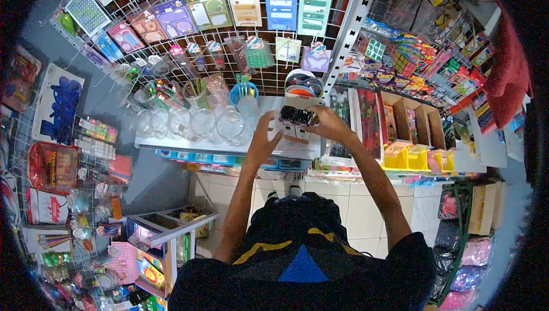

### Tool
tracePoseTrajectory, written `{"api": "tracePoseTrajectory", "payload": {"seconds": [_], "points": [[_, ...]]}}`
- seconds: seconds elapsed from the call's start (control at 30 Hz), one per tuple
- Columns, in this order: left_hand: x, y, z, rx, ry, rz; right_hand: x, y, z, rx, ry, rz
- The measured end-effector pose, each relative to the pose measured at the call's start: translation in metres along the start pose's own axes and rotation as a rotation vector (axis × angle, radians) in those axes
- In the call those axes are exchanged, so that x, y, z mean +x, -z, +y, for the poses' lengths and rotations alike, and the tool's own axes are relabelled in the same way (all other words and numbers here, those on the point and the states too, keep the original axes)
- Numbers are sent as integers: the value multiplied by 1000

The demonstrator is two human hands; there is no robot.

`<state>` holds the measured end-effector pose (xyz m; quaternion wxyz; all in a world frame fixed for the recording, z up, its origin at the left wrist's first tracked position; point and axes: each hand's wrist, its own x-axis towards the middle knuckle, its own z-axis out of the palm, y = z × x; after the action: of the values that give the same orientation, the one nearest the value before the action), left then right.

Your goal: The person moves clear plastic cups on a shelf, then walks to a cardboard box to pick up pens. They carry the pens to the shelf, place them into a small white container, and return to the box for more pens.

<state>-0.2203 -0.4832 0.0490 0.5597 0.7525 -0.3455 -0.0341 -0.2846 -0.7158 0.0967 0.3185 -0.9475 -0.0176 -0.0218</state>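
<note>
On the white shelf in front of me stands a small open-topped box [295, 133], pale with orange marks, filled with black items [294, 115] whose kind I cannot make out. My right hand [331, 126] grips the box at its upper right edge. At its left side is my left hand [264, 140], fingers and thumb apart, with nothing visible in it. Behind the box sits a stack of round, dark and orange items [303, 85]. Several clear plastic cups [230, 125] line the shelf to the left.
Carded stationery [281, 7] hangs on a wire grid behind the shelf [263, 151]. Pens fill containers behind the cups. To the right are cardboard compartments [420, 119], yellow bins [407, 159] and card games. A wooden frame [171, 231] stands at the lower left.
</note>
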Motion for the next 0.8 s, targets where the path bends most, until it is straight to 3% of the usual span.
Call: {"api": "tracePoseTrajectory", "payload": {"seconds": [0.17, 0.23, 0.43, 0.67, 0.8], "points": [[-34, 15, 16, 190, -151, 224, 29, -2, -22, 74, 79, 134], [-40, 21, 22, 251, -195, 302, 43, -6, -28, 72, 0, 100], [-46, 42, 19, 390, -203, 306, 73, -19, -52, 101, -50, 235], [-37, 60, 20, 425, -196, 366, 114, -50, -21, -1, 165, 439], [-34, 64, 15, 423, -183, 361, 130, -50, -18, 10, 102, 378]]}}
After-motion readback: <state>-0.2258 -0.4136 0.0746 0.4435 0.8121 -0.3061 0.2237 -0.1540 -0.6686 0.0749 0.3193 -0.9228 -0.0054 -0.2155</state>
